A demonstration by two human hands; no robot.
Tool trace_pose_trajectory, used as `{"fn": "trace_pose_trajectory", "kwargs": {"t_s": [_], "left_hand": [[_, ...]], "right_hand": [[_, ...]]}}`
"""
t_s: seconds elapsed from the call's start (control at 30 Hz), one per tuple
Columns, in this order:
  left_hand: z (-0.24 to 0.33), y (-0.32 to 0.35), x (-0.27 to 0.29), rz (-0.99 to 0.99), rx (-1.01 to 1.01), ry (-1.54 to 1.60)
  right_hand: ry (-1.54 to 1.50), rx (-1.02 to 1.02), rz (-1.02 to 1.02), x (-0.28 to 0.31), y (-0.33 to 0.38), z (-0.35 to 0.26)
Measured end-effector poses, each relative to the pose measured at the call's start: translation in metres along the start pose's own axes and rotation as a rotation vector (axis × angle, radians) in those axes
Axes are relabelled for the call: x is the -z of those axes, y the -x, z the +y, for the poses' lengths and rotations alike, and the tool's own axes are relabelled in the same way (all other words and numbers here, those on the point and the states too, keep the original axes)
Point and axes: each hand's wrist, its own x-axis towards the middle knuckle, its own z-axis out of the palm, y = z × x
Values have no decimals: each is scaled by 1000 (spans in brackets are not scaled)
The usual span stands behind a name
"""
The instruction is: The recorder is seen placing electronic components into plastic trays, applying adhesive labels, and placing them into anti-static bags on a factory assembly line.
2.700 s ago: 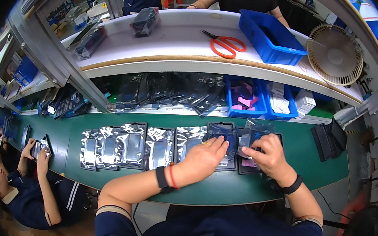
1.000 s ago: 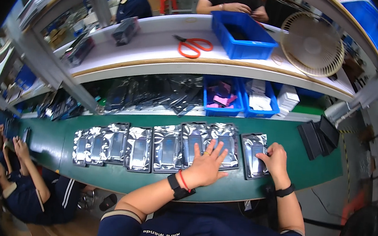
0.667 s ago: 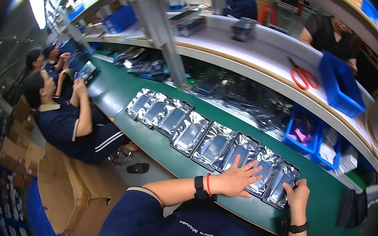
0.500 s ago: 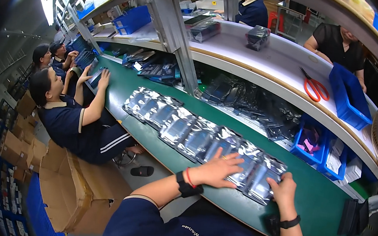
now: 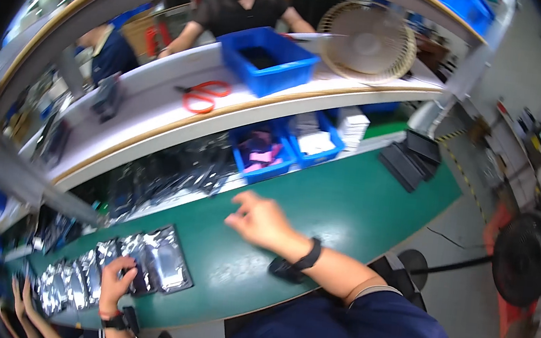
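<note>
- Left hand (image 5: 116,278) lies flat on the row of silvery foil pouches (image 5: 163,265) at the lower left of the green tabletop (image 5: 347,198); its fingers (image 5: 128,266) are spread open and press on a pouch rather than clasp it.
- A dark band sits on the left wrist.
- Right hand (image 5: 263,223) hangs above bare green surface near the middle, well apart from the pouches; fingers loosely open, holding nothing. The hand is somewhat blurred.
- A black wristband (image 5: 307,255) circles the right wrist; a dark blue sleeve covers the upper arm.
- The pouches lie side by side, overlapping a little, running off toward the lower left edge, where another person's hands (image 5: 20,291) show.
- Just behind the right hand, under the shelf, stand small blue bins (image 5: 264,162); one holds pink pieces, its neighbour white ones.
- Left of those bins, a heap of dark glossy bags (image 5: 163,173) fills the space below the shelf.
- On the white shelf (image 5: 155,122) above: red-handled scissors (image 5: 205,95), a larger blue tray (image 5: 266,58), a round beige fan (image 5: 368,43).
- Stacks of black trays (image 5: 411,162) rest at the right end of the tabletop.
- A person in a dark shirt (image 5: 242,9) stands behind the shelf.
</note>
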Motion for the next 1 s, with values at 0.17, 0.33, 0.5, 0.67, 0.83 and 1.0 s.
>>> {"fn": "trace_pose_trajectory", "kwargs": {"t_s": [0.17,0.33,0.5,0.67,0.83,1.0], "left_hand": [[13,-15,-6,15,-56,-133],[125,-32,-16,50,-236,-153],[240,-62,-71,-237,-606,-96],[284,-81,-158,-444,-728,19],[300,-77,-260,-460,-612,57],[282,-61,-309,-394,-491,-8]], "right_hand": [[796,-390,714,249,8,121],[834,-646,446,400,65,235],[958,-551,254,337,61,197],[846,-230,231,235,91,163],[629,-199,503,183,110,103],[385,-428,314,143,114,128]]}}
